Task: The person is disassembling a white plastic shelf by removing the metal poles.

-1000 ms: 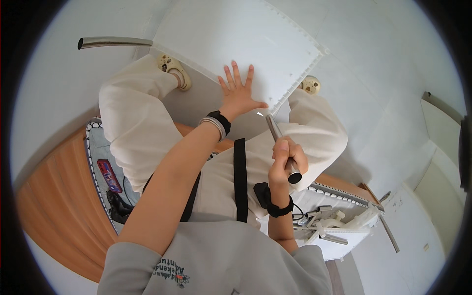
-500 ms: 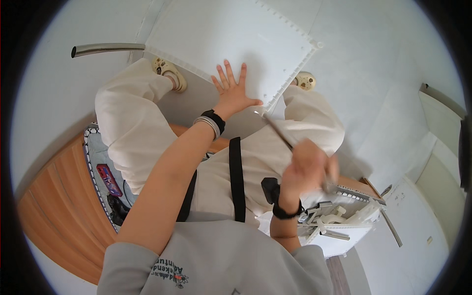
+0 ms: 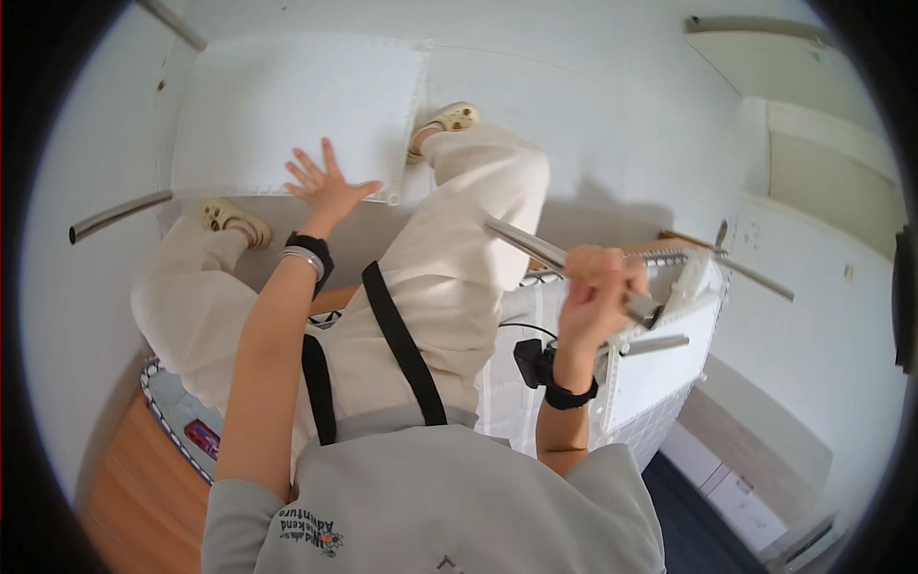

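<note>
A white plastic shelf panel [image 3: 287,105] with notched edges lies beyond my knees. Its left corners carry a metal tube [image 3: 120,218] and a second metal tube [image 3: 176,25]. At the near right corner is a small white round socket [image 3: 393,199]. My left hand [image 3: 330,189] is open, fingers spread over the panel's near edge close to that socket. Held in my right hand [image 3: 601,298] is a loose shiny metal tube [image 3: 528,245], slanting from upper left to lower right over my right thigh. Its upper left end is apart from the panel.
On the quilted surface at my right lie another white panel [image 3: 660,368], a short metal tube [image 3: 655,345] and white parts. A longer thin tube [image 3: 760,277] juts out behind them. At lower left, a red and blue item [image 3: 202,437] rests by the wooden surface [image 3: 143,488].
The view has swung to the right, so the panel now appears further left. My right hand has drawn the tube away from the panel's corner. My left hand stays spread at the panel's edge.
</note>
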Available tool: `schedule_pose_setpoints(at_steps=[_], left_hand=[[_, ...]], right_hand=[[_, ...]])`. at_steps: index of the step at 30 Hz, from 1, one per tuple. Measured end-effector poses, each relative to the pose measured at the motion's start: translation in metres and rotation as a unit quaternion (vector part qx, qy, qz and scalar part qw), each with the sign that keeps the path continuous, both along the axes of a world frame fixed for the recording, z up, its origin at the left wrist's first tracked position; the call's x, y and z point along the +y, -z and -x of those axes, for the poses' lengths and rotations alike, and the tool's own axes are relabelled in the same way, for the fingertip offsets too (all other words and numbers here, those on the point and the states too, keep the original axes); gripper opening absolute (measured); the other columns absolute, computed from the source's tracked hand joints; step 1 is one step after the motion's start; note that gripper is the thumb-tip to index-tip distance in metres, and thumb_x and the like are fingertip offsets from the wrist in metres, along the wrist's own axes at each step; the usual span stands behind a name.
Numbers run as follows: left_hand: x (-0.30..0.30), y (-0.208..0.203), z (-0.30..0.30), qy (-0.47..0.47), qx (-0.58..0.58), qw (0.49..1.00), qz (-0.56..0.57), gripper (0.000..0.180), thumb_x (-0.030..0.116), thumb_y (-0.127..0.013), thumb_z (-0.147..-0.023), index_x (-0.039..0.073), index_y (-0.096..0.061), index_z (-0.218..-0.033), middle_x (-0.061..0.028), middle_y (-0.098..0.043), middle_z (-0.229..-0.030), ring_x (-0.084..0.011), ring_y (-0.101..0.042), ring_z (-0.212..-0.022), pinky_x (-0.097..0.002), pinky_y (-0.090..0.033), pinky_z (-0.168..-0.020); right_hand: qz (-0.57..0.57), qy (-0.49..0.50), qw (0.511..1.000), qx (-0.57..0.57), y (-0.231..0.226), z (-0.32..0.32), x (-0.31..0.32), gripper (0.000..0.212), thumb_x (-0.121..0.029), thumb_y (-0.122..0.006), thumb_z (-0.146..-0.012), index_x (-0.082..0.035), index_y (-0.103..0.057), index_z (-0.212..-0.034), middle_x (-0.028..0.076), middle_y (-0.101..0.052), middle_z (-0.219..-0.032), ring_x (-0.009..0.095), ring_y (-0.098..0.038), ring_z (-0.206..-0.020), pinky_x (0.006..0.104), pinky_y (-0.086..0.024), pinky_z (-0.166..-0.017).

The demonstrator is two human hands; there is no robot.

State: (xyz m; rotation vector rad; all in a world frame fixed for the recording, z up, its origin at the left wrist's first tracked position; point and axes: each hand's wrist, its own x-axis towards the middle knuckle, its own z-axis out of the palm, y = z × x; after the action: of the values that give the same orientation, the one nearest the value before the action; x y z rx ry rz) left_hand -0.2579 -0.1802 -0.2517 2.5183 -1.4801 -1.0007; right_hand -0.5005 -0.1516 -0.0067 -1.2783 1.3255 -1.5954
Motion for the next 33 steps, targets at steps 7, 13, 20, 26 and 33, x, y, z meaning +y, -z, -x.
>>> schedule_pose_setpoints(at_steps=[7,13,20,26,33], left_hand=[[0.004,0.012,-0.017,0.018,-0.010,1.000,-0.006,0.109,0.055,-0.066,-0.062,0.026,0.004,-0.139,-0.0251,0.019,-0.139,-0.0449,0.020,-0.126,-0.0592,0.005,-0.098],[0.017,0.002,-0.056,0.095,0.015,0.995,-0.017,0.078,0.042,-0.062,-0.073,0.028,-0.020,-0.137,-0.0146,0.004,-0.144,-0.0365,0.001,-0.132,-0.0554,-0.010,-0.101],[0.023,0.023,-0.100,0.158,0.052,0.979,0.117,0.047,0.032,-0.057,-0.079,0.009,-0.049,-0.119,-0.0186,-0.031,-0.135,-0.0322,-0.028,-0.125,-0.0383,-0.025,-0.102],[0.026,-0.011,-0.110,0.114,0.114,0.980,0.113,0.036,0.026,-0.056,-0.080,0.003,-0.055,-0.107,-0.0202,-0.046,-0.122,-0.0328,-0.042,-0.115,-0.0348,-0.033,-0.096],[0.033,-0.010,-0.150,0.130,0.169,0.966,0.148,0.028,0.005,-0.051,-0.080,0.003,-0.054,-0.108,-0.0166,-0.055,-0.110,-0.0280,-0.052,-0.103,-0.0329,-0.039,-0.089]], right_hand=[[-0.017,0.233,0.972,0.016,-0.067,0.112,0.032,0.035,-0.013,-0.048,-0.088,-0.011,-0.032,-0.056,-0.003,-0.031,-0.045,0.008,-0.027,-0.040,0.0233,-0.026,-0.043],[-0.391,0.147,0.888,0.191,0.005,0.150,0.071,0.029,-0.027,-0.061,-0.081,-0.001,-0.048,-0.085,0.000,-0.045,-0.052,0.008,-0.041,-0.040,0.0221,-0.031,-0.037],[-0.330,0.140,0.770,0.527,0.197,0.195,0.164,0.036,-0.007,-0.055,-0.077,0.006,-0.041,-0.106,0.027,-0.043,-0.102,0.041,-0.044,-0.096,0.0426,-0.037,-0.083],[-0.349,0.142,0.739,0.558,0.191,0.170,0.170,0.058,0.000,-0.054,-0.072,0.010,-0.028,-0.122,0.026,-0.038,-0.111,0.040,-0.041,-0.101,0.0429,-0.036,-0.087],[-0.423,0.189,0.714,0.525,0.193,0.196,0.172,0.064,0.006,-0.049,-0.066,0.012,-0.023,-0.124,0.031,-0.035,-0.114,0.044,-0.038,-0.103,0.0450,-0.031,-0.093]])
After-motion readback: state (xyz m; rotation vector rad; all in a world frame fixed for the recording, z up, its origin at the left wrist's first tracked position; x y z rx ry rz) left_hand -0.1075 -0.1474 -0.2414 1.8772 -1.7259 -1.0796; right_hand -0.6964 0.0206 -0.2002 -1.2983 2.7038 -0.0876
